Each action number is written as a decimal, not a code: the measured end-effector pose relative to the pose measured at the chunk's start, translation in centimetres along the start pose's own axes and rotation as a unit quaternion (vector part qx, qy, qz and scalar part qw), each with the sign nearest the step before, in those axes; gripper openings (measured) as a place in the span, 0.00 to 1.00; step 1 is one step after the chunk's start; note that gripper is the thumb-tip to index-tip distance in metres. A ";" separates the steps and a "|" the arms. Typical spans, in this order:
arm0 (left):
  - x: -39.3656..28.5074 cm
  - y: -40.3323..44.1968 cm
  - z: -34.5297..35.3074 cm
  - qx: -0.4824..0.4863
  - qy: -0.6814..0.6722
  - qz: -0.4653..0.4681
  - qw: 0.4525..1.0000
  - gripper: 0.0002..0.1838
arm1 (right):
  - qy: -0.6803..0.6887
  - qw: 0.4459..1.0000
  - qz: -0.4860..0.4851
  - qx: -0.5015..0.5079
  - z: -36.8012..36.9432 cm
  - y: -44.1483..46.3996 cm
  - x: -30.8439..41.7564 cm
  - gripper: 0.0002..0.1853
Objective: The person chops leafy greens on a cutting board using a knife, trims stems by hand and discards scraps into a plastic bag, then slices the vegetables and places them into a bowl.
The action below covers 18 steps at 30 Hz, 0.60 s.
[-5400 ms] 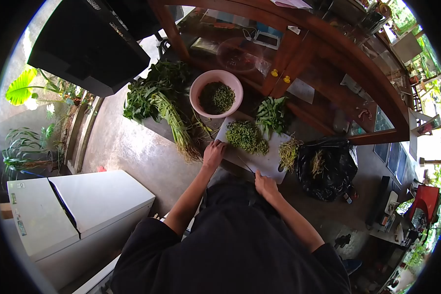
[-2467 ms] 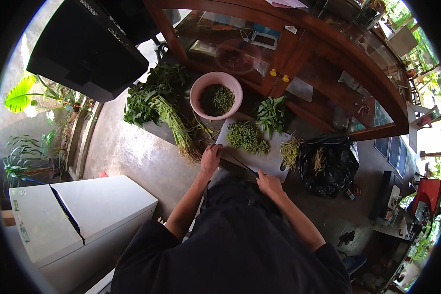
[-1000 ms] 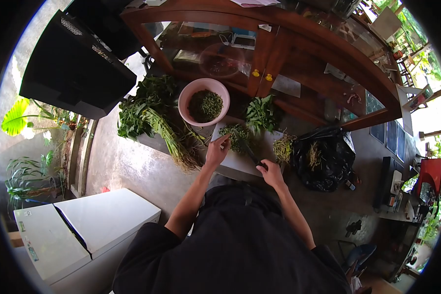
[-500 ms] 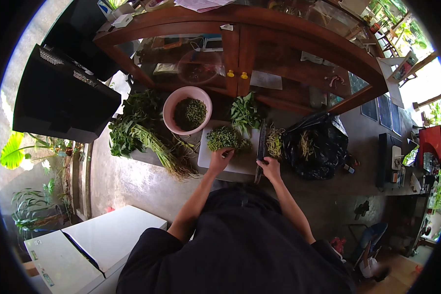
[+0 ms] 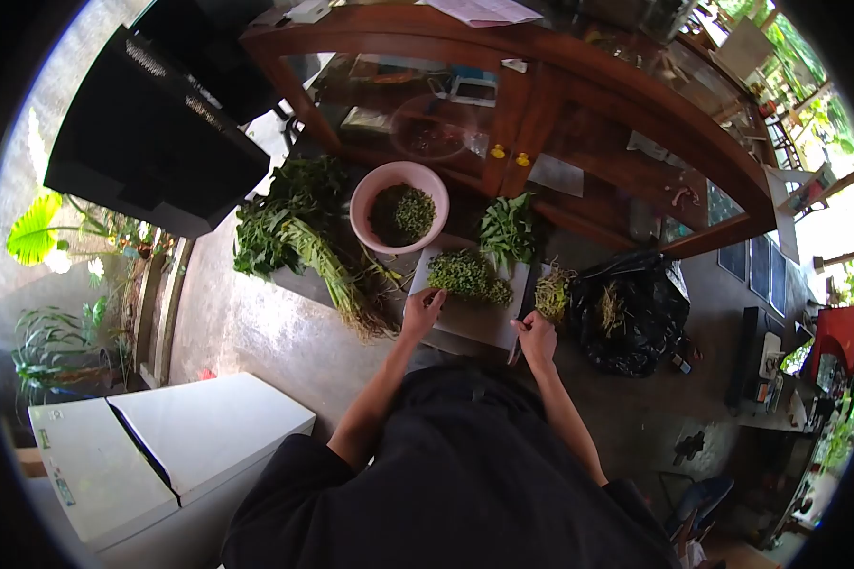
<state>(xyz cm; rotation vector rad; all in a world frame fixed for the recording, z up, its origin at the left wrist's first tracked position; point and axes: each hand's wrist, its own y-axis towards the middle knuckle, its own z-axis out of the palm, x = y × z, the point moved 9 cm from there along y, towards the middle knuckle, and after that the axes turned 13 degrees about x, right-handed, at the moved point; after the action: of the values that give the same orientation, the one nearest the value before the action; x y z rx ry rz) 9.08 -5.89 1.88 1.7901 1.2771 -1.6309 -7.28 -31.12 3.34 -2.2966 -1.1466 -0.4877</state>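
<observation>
My right hand (image 5: 538, 337) is closed around the handle of a dark knife (image 5: 531, 289), its blade pointing away at the right edge of the white cutting board (image 5: 470, 327). At the board's near left sits my left hand (image 5: 425, 311), fingers curled together; whatever they hold is too small to tell. Just beyond it lies a pile of chopped greens (image 5: 460, 273). A leafy bunch (image 5: 508, 229) rests at the board's far edge, and pale root ends (image 5: 552, 292) lie on its right. More cut greens fill the bottom of a pink bowl (image 5: 361, 211) behind the board.
Long-stemmed greens (image 5: 323, 261) lie left of the bowl. To the right is a black plastic bag (image 5: 634, 332) with root scraps on it. A wooden glass-door cabinet (image 5: 512, 119) stands behind, and a white fridge (image 5: 209, 427) at the lower left. Part of a seated person (image 5: 697, 503) shows at lower right.
The knife has swung from a slant over the chopped pile to the board's right edge. My left hand has drawn back from the pile's top to its near left side. The camera view has shifted.
</observation>
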 end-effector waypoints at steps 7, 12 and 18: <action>0.9 -1.3 -4.2 -0.007 -0.085 0.011 0.996 0.17 | 0.052 0.987 -0.150 0.039 2.1 1.3 9.9 0.18; 0.8 -3.1 -8.8 -0.042 -0.067 -0.014 0.997 0.17 | 0.102 0.961 -0.216 0.140 6.8 2.4 17.2 0.13; 3.4 -5.5 -14.2 -0.127 -0.142 -0.019 0.981 0.16 | 0.123 0.934 -0.275 0.193 13.3 4.0 23.8 0.07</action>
<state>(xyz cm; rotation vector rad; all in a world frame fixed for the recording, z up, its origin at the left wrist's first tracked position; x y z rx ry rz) 12.26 9.25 3.59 1.3368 1.3219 -1.5937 10.77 -10.35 4.13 -1.5180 -1.5899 -0.6607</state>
